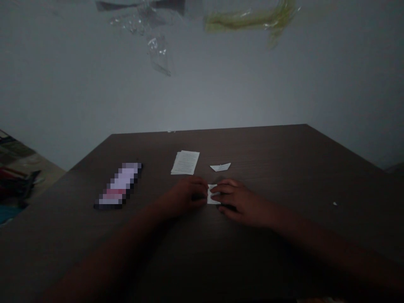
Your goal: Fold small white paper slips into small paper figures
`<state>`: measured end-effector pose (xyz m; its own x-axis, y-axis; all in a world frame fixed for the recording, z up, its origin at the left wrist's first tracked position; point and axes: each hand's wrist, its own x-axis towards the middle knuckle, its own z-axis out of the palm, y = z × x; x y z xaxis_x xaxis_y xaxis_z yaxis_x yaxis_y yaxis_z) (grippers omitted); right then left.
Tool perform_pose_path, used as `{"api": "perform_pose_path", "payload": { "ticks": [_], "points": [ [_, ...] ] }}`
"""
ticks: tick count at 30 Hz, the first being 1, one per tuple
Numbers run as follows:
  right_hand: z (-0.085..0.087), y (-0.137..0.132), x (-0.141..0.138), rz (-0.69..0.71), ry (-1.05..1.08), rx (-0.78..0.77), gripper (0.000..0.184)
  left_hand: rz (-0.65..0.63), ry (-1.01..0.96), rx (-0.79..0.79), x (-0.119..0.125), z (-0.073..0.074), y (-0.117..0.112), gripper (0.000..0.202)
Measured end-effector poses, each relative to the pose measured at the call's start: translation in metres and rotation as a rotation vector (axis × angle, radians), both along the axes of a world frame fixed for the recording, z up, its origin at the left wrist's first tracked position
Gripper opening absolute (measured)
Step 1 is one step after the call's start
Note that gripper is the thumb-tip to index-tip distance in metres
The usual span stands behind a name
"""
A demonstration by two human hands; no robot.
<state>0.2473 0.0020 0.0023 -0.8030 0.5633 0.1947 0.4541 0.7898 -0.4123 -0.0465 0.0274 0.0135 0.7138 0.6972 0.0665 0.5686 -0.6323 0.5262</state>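
Both my hands rest on a dark wooden table (284, 160), meeting over a small folded white paper (212, 194). My left hand (189, 192) is curled, its fingertips pressing the paper's left edge. My right hand (236, 200) lies over the paper's right side with fingers bent and pressed onto it. Most of the paper is hidden under the fingers. Just beyond the hands lie a small folded white paper piece (220, 167) and a printed white sheet (185, 162).
A long flat object with a blurred-out surface (119, 186) lies on the table to the left. A tiny white scrap (334, 203) sits at the right. Clear and yellowish plastic bags (252, 19) hang on the grey wall behind. Clutter shows at the far left.
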Motion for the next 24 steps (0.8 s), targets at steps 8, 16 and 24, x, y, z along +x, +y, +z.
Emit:
{"api": "perform_pose_path", "payload": {
  "ticks": [8,16,24],
  "points": [
    [-0.005,-0.001,0.0,0.016,0.026,0.047,0.037,0.087,-0.06,-0.048,0.003,-0.002,-0.002,0.007],
    [-0.001,-0.003,0.0,0.006,-0.028,0.043,0.04,0.105,-0.07,-0.092,0.002,-0.006,0.0,0.008],
    [-0.001,-0.005,-0.001,-0.009,-0.034,0.018,0.044,0.0,-0.019,-0.128,-0.009,-0.001,0.004,0.015]
  ]
}}
